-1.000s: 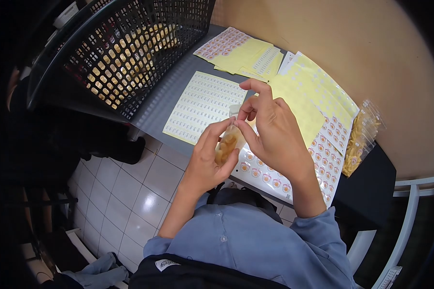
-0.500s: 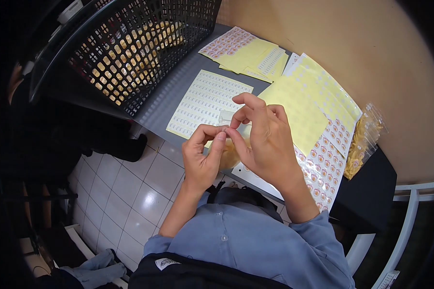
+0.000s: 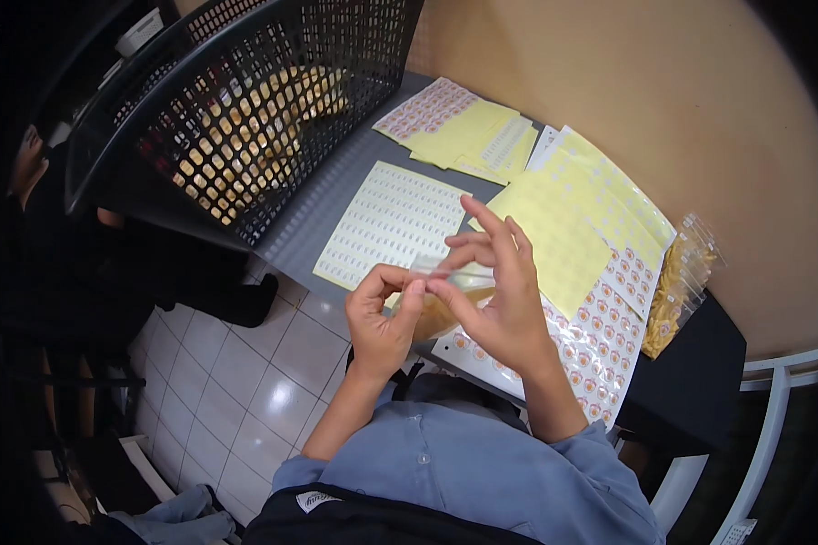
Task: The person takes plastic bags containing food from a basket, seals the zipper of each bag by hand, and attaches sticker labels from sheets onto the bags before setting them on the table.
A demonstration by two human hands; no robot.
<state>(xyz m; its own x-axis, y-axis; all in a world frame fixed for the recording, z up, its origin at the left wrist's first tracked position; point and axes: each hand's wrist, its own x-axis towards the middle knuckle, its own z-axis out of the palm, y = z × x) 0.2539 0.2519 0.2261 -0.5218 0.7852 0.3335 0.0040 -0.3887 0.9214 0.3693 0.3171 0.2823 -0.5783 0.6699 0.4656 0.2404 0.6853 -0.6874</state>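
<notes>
A small clear plastic bag (image 3: pixel 438 316) with yellowish contents hangs at the table's front edge, its top pinched between my two hands. My left hand (image 3: pixel 384 318) grips the bag's top edge between thumb and index finger. Beside it, my right hand (image 3: pixel 500 295) pinches the same top edge with thumb and index finger, its other fingers raised. Beyond my hands lies a sheet of small printed labels (image 3: pixel 382 213). Sheets of round stickers (image 3: pixel 591 354) and a yellow backing sheet (image 3: pixel 554 245) lie under and to the right of my right hand.
A black perforated basket (image 3: pixel 273 118) holding yellow packets stands at the back left. More sheets (image 3: pixel 463 127) lie near the wall. Filled clear bags (image 3: pixel 677 291) are at the table's right. A person in dark clothing (image 3: pixel 182 245) stands at the left.
The camera view has shifted slightly, so the table sits lower. My right hand's fingers have changed position, and more of the bag's top now shows between my hands.
</notes>
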